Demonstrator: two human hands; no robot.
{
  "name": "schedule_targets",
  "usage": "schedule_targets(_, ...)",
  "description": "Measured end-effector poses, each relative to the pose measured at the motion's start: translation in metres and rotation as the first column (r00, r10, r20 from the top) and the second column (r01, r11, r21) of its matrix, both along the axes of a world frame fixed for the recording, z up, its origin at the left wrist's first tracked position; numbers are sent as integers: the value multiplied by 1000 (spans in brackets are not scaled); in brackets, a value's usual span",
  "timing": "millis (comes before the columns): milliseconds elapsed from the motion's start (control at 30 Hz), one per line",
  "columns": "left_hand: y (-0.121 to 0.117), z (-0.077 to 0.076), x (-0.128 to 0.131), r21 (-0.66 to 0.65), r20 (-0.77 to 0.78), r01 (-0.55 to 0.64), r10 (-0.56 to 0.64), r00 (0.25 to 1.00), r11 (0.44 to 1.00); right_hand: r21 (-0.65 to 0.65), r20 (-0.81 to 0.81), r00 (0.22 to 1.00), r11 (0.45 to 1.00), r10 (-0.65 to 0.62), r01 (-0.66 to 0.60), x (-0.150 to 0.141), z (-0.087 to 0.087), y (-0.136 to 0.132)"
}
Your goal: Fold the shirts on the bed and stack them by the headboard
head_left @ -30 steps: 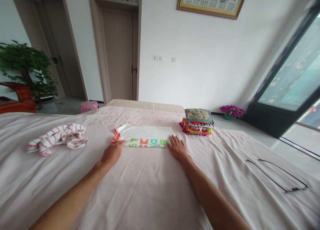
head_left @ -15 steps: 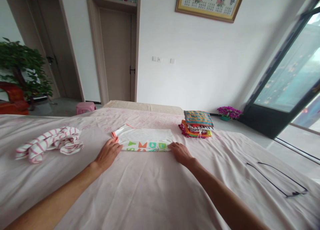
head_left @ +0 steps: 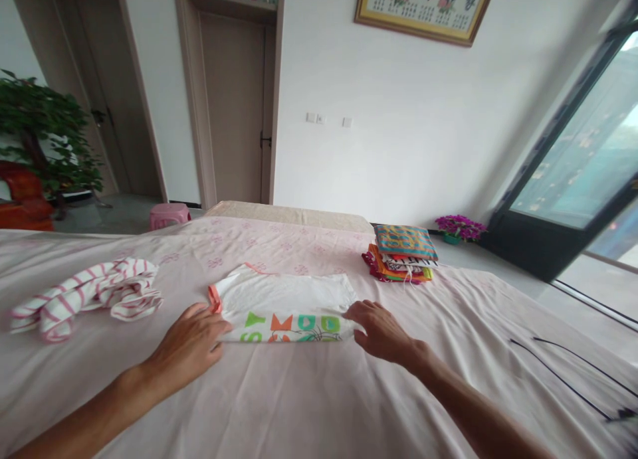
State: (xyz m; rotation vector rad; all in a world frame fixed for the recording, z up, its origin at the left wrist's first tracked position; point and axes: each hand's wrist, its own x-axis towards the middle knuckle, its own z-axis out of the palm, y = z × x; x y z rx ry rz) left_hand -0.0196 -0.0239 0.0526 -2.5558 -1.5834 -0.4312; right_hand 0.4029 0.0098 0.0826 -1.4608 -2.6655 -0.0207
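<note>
A folded white shirt [head_left: 284, 299] with orange trim and coloured letters lies on the pink bedsheet [head_left: 299, 406]. My left hand [head_left: 187, 343] grips its near left corner, fingers curled on the cloth. My right hand [head_left: 379, 328] pinches its near right corner. Both arms reach forward over the bed.
A crumpled pink-and-white striped garment [head_left: 87, 296] lies to the left. A stack of folded colourful clothes [head_left: 403, 253] sits at the far right of the bed. A black hanger [head_left: 573, 372] lies at the right. Beyond are a door, a pink stool [head_left: 169, 214] and a plant.
Both hands have closed on the shirt's near corners and drawn it toward me. The view has shifted a little closer.
</note>
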Motion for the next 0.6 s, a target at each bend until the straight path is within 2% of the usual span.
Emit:
schedule_targets(100,28,9,29,-70,96,-45,52,994,997,-34,-65,998,999,-24,22,-29,5,21)
schedule_targets(167,56,10,55,-60,157,-16,26,987,998,2,-55,997,998,61,-61,-60,-4,39)
schedule_targets(233,84,0,80,-15,172,10,-7,985,1000,15,-63,991,993,120,-120,-92,-21,54)
schedule_targets(333,115,-27,101,-14,152,-96,97,984,995,24,-58,988,990,141,-140,-126,-50,73)
schedule_targets(400,126,-45,100,-40,122,-156,160,980,987,14,-37,992,993,121,-121,-131,-62,83)
schedule_targets(467,130,-58,91,-67,92,-172,177,980,983,-9,-15,996,996,86,-86,-122,-68,95)
schedule_targets(600,135,-63,66,-107,42,-228,233,971,968,-80,29,998,995,-64,66,-81,-63,118)
